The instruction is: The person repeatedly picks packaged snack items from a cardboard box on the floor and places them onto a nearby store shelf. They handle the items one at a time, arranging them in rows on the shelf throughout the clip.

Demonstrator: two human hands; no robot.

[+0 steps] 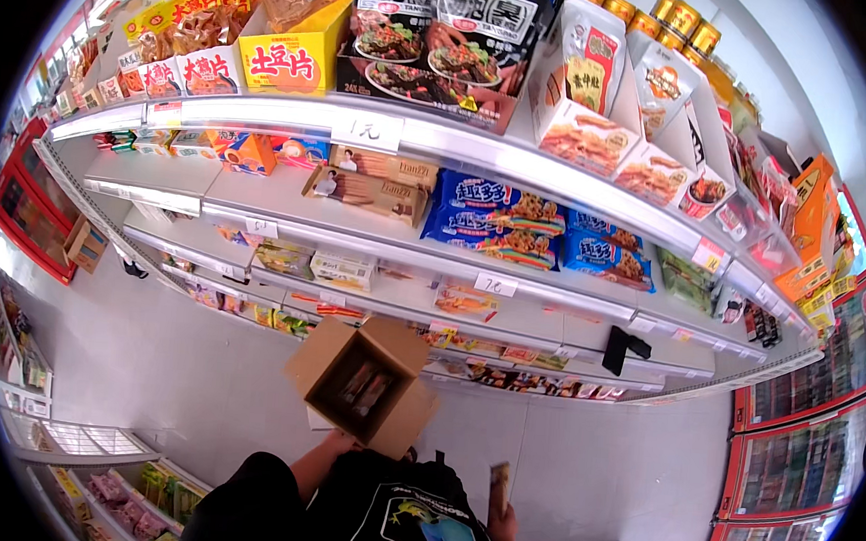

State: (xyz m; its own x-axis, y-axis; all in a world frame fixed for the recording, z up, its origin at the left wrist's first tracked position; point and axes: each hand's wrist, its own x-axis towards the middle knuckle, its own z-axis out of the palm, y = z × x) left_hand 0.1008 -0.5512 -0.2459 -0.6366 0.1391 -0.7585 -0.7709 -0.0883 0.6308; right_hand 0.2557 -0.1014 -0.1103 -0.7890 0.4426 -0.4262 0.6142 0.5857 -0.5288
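Just above the front of my black shirt is an open cardboard box (363,385), its flaps folded out and a few small packs at its bottom. My left hand (342,441) is at the box's lower edge; its fingers are mostly hidden, so its grip cannot be made out. Low on the right, my right hand (503,526) is closed around a narrow brown pack (498,490), which stands roughly upright. On the shelf ahead lie brown Franzzi biscuit packs (367,192), with blue cookie packs (496,218) to their right.
Snack boxes (290,57) line the top shelf (441,133). A black object (624,349) rests on a lower shelf at the right. Red-framed cabinets (801,457) stand at the far right, another (32,201) at the left. Behind me are wire-sided shelves (88,439) with bagged goods.
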